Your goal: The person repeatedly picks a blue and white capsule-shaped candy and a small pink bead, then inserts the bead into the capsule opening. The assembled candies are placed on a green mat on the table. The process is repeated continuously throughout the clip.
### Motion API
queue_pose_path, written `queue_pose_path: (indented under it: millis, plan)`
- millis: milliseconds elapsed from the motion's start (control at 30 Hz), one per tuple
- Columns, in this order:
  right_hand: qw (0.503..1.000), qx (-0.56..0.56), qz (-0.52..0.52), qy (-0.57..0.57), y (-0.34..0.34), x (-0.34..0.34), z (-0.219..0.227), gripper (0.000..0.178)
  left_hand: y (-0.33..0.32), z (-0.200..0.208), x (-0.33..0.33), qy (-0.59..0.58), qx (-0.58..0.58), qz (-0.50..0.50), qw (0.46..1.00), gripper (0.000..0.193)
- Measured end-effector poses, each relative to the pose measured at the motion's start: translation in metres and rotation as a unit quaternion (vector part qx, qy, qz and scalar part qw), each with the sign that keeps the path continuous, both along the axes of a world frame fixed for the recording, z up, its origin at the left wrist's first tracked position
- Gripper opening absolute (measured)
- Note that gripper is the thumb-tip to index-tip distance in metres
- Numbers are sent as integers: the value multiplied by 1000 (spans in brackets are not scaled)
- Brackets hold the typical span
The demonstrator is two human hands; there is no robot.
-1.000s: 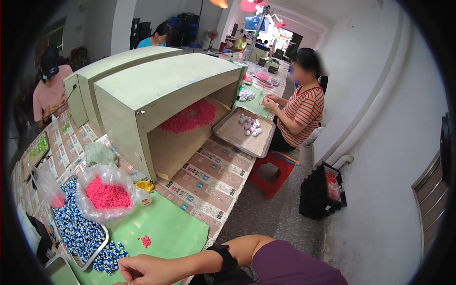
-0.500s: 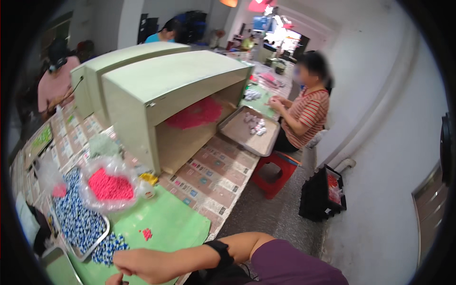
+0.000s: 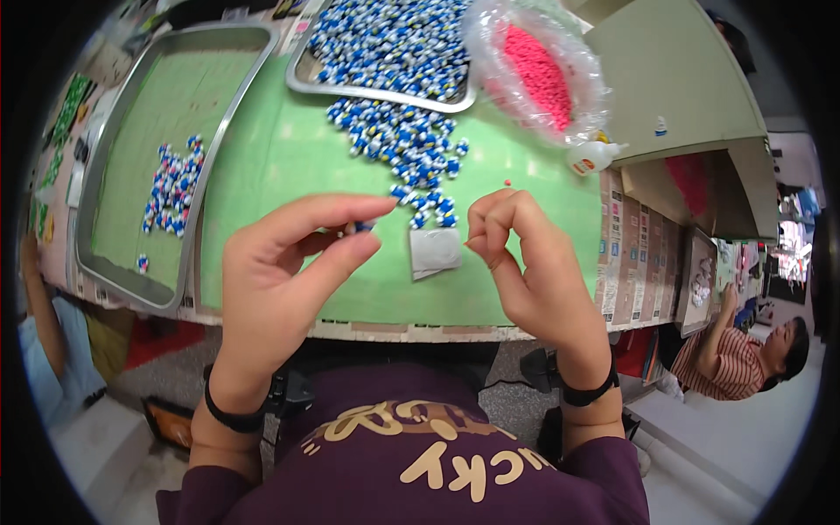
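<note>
My left hand (image 3: 284, 262) is raised over the green mat (image 3: 367, 293), holding a small blue-and-white piece (image 3: 360, 227) between thumb and fingers. To its right, my right hand (image 3: 534, 267) is closed in a pinch; whatever its fingertips hold is hidden or too small to name. Between the hands a small grey-white square pad (image 3: 435, 250) lies on the mat. Loose blue-and-white pieces (image 3: 407, 144) trail from just behind the pad to a heaped metal tray (image 3: 385, 94). One tiny pink piece (image 3: 507, 183) lies just beyond my right hand.
A shallow metal tray (image 3: 234, 96) on the left holds a cluster of finished-looking pieces (image 3: 175, 185). At the back right are a clear bag of pink pieces (image 3: 541, 77), a white bottle (image 3: 591, 158) and a cream box-like hood (image 3: 682, 83). Co-workers sit at both sides.
My view has swung from the right side of the room down to the mat. Both hands now show in full, apart and raised, the left with a blue-and-white piece.
</note>
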State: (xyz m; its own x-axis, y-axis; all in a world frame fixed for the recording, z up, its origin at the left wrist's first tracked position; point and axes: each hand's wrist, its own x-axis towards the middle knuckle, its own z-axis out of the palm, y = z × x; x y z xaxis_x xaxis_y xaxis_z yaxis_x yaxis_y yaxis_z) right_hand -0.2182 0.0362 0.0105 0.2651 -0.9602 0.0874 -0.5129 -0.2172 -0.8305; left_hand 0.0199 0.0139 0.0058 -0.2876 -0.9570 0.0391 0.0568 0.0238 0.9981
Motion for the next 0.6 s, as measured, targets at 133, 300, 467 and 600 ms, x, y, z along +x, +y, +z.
queue_pose_path:
  millis: [133, 300, 467, 600]
  plan:
    - [994, -39, 38, 90, 0, -2, -4, 30, -1, -7, -1, 18, -19, -14, 1000, 23]
    - [989, -32, 52, 137, -2, -1, -1, 30, -1, -12, -2, 43, 19, -13, 999, 22]
    - [986, -46, 62, 151, -3, -1, -5, 29, -2, -11, -1, 64, 49, -14, 997, 25]
    - [981, -77, 76, 161, -6, -1, -11, 22, -5, -11, -4, 81, 66, -18, 994, 25]
